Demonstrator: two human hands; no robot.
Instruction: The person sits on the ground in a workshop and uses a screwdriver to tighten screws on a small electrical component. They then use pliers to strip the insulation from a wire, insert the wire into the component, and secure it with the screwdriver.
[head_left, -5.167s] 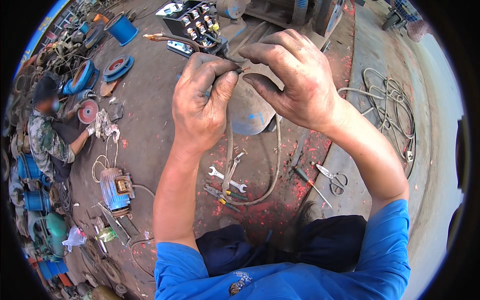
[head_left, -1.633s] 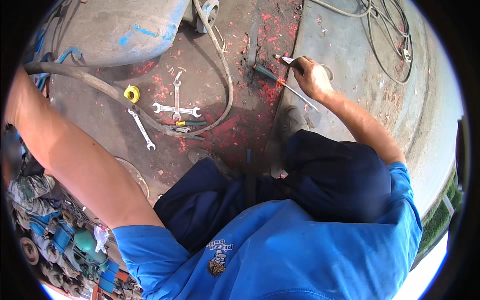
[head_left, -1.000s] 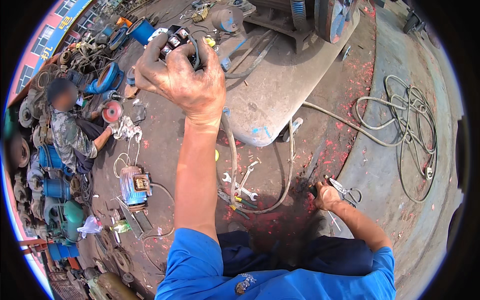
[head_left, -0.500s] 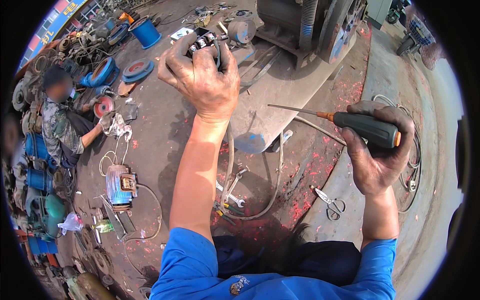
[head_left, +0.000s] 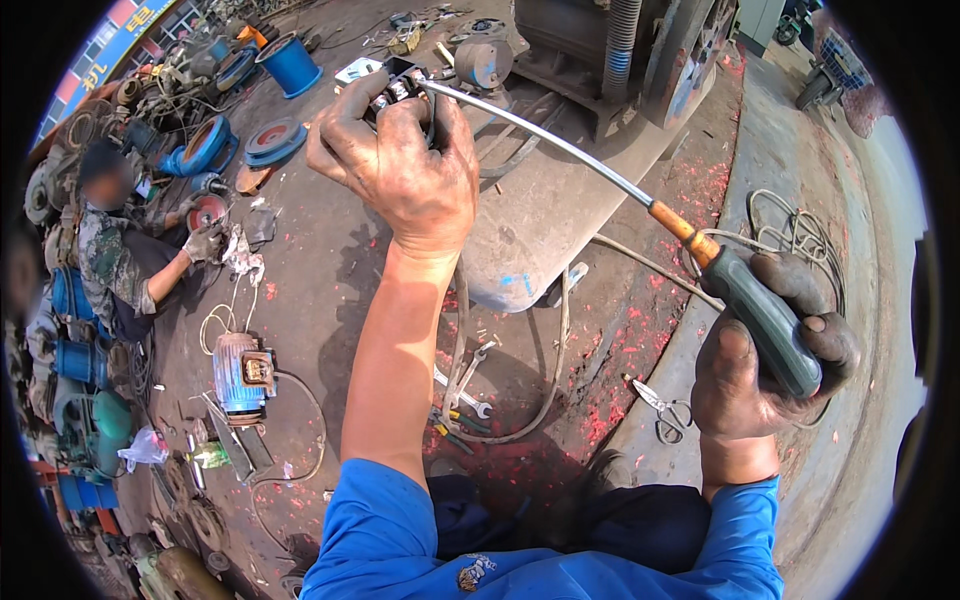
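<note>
My left hand (head_left: pixel 415 165) is raised, its blackened fingers curled round a small black part with metal terminals (head_left: pixel 398 84). The fingers hide much of this part, so its exact kind is unclear. In my right hand (head_left: pixel 745 385) is a screwdriver (head_left: pixel 765 320) with a dark green handle, an orange collar and a long steel shaft. Its shaft slants up to the left, and the tip meets the right side of the black part; whether it sits in a screw cannot be made out.
Beneath my hands lies a grey metal base (head_left: pixel 535 225) carrying a large machine (head_left: pixel 570 50). A looped cable (head_left: pixel 562 370), wrenches (head_left: pixel 470 395) and scissors (head_left: pixel 662 408) lie on the ground. A small blue motor (head_left: pixel 240 375) stands left, near a seated co-worker (head_left: pixel 125 240) holding a red disc.
The screwdriver has swung from nearly level, away from the black part, to a slant with its tip at that part. My right hand moved lower and turned; my left hand barely shifted.
</note>
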